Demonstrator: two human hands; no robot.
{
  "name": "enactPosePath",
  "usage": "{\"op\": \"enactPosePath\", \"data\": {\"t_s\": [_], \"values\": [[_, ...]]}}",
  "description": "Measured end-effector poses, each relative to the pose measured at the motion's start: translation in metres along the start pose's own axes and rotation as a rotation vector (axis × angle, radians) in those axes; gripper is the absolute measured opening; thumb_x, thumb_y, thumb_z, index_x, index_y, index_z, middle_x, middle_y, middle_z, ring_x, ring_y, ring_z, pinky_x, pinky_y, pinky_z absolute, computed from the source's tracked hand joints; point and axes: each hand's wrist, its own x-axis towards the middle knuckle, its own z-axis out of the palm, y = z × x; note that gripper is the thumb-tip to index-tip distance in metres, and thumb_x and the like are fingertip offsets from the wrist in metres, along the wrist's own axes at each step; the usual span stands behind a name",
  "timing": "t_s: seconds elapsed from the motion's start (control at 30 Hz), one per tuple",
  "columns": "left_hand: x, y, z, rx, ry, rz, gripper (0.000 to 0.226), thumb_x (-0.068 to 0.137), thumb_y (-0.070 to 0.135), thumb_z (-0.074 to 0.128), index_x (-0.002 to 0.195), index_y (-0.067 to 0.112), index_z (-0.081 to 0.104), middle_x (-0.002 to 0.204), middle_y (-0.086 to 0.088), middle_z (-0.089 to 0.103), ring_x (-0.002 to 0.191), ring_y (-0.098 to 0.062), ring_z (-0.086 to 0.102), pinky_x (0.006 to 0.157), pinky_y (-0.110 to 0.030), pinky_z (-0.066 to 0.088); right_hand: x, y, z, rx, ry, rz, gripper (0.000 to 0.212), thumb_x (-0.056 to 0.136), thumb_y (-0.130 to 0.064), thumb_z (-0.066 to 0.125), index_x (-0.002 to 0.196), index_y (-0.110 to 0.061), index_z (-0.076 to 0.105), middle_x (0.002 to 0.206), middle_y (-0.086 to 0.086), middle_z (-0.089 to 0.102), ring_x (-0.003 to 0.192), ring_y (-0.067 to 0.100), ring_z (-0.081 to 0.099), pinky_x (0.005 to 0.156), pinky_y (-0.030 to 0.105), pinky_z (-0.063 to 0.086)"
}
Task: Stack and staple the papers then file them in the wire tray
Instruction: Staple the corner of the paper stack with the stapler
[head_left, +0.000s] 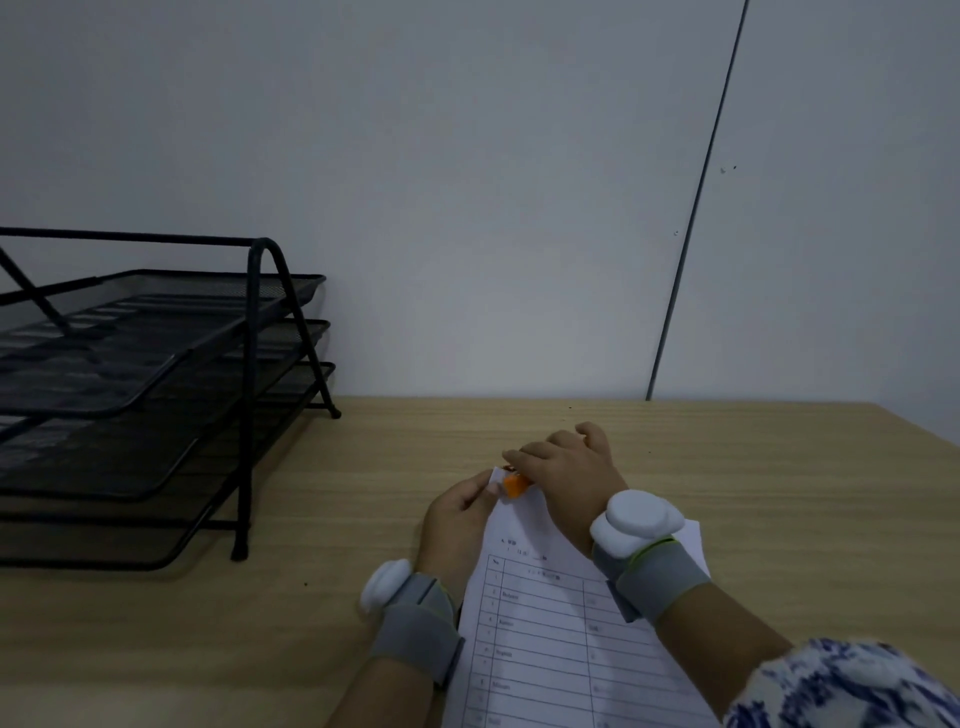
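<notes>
Orange stapler mostly hidden under right hand; papers cut off at bottom edge, print too blurred to read.

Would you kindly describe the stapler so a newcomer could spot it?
On the light wooden desk, find the printed white paper sheets. At their far corner, between both hands, sits the small orange stapler under the right hand: the only bright-coloured item.

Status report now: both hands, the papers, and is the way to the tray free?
Right hand pressing orange stapler on papers corner. Left hand pinching same corner. Wire tray at left, nothing between.
</notes>
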Motion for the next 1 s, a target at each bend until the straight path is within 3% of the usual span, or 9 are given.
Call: {"op": "enactPosePath", "data": {"t_s": [0.13, 0.27, 0.43, 0.5, 0.63, 0.7, 0.8, 0.87, 1.0], "values": [[0.001, -0.001, 0.0, 0.044, 0.021, 0.013, 0.012, 0.091, 0.014, 0.054, 0.089, 0.017, 0.065, 0.085, -0.003, 0.067, 0.082, -0.021, 0.062, 0.076, -0.035, 0.051, 0.002, 0.002, -0.006, -0.037, -0.004, -0.025, 0.048, 0.091, -0.011, 0.037, 0.136, -0.027, 0.035, 0.134, -0.004, 0.055, 0.127, 0.02, 0.038, 0.112, 0.051, 0.001], [0.002, -0.001, 0.001, -0.019, 0.024, -0.015, 0.014, 0.09, 0.01, 0.053, 0.08, 0.015, 0.063, 0.079, -0.004, 0.065, 0.072, -0.016, 0.059, 0.065, -0.025, 0.048, 0.007, 0.001, -0.009, -0.077, -0.071, -0.095, 0.044, 0.093, -0.015, 0.04, 0.135, -0.027, 0.038, 0.132, -0.003, 0.056, 0.131, 0.018, 0.033, 0.11, 0.06, 0.001], [0.002, 0.0, 0.002, -0.018, -0.002, -0.05, 0.016, 0.09, 0.007, 0.053, 0.077, 0.013, 0.059, 0.085, -0.018, 0.062, 0.081, -0.026, 0.056, 0.075, -0.036, 0.045, 0.011, -0.003, -0.003, -0.077, -0.116, -0.136, 0.039, 0.092, -0.016, 0.042, 0.13, -0.024, 0.044, 0.136, 0.0, 0.051, 0.13, 0.022, 0.034, 0.106, 0.048, 0.021], [0.002, 0.0, 0.001, -0.034, 0.021, -0.057, 0.017, 0.089, 0.004, 0.054, 0.076, 0.012, 0.059, 0.078, -0.016, 0.063, 0.073, -0.026, 0.057, 0.07, -0.032, 0.046, 0.01, -0.001, 0.001, 0.01, -0.09, -0.098, 0.043, 0.092, -0.014, 0.041, 0.134, -0.02, 0.042, 0.143, 0.004, 0.043, 0.134, 0.02, 0.03, 0.107, 0.042, 0.023], [0.003, 0.001, 0.0, -0.126, 0.097, -0.094, 0.017, 0.088, 0.004, 0.055, 0.076, 0.014, 0.061, 0.07, -0.005, 0.066, 0.064, -0.017, 0.059, 0.053, -0.022, 0.049, 0.007, -0.001, 0.003, 0.367, 0.152, 0.292, 0.055, 0.088, -0.014, 0.046, 0.141, -0.012, 0.03, 0.152, 0.016, 0.026, 0.138, 0.03, 0.026, 0.11, 0.04, 0.026], [0.002, 0.002, 0.0, -0.127, 0.11, -0.095, 0.019, 0.088, 0.006, 0.055, 0.075, 0.017, 0.062, 0.069, -0.002, 0.066, 0.065, -0.016, 0.06, 0.054, -0.021, 0.049, 0.006, -0.003, -0.001, 0.651, 0.108, 0.541, 0.056, 0.091, -0.024, 0.044, 0.142, -0.008, 0.026, 0.149, 0.018, 0.03, 0.133, 0.034, 0.033, 0.107, 0.042, 0.03], [0.001, 0.004, 0.0, -0.116, 0.099, -0.103, 0.019, 0.088, 0.006, 0.055, 0.073, 0.016, 0.062, 0.071, -0.006, 0.064, 0.068, -0.018, 0.057, 0.062, -0.027, 0.046, 0.006, -0.002, -0.005, 1.019, -0.03, 0.583, 0.03, 0.089, -0.03, 0.045, 0.108, -0.01, 0.057, 0.108, 0.013, 0.061, 0.101, 0.03, 0.056, 0.09, 0.039, 0.043], [0.001, 0.004, -0.001, -0.115, 0.072, -0.122, 0.016, 0.089, 0.009, 0.056, 0.076, 0.016, 0.063, 0.074, -0.008, 0.065, 0.07, -0.02, 0.058, 0.063, -0.029, 0.046, 0.003, 0.001, -0.007, 1.078, -0.001, 0.545, 0.019, 0.084, -0.034, 0.057, 0.084, -0.016, 0.054, 0.078, -0.001, 0.056, 0.074, 0.016, 0.053, 0.065, 0.029, 0.041], [0.001, 0.005, -0.002, -0.143, -0.011, -0.193, 0.011, 0.09, 0.013, 0.055, 0.083, 0.014, 0.064, 0.075, -0.009, 0.066, 0.065, -0.02, 0.059, 0.06, -0.028, 0.047, 0.002, 0.005, -0.007, 1.087, -0.01, 0.501, 0.025, 0.081, -0.033, 0.066, 0.091, -0.014, 0.052, 0.07, -0.008, 0.048, 0.064, 0.004, 0.045, 0.055, 0.019, 0.031]]}}
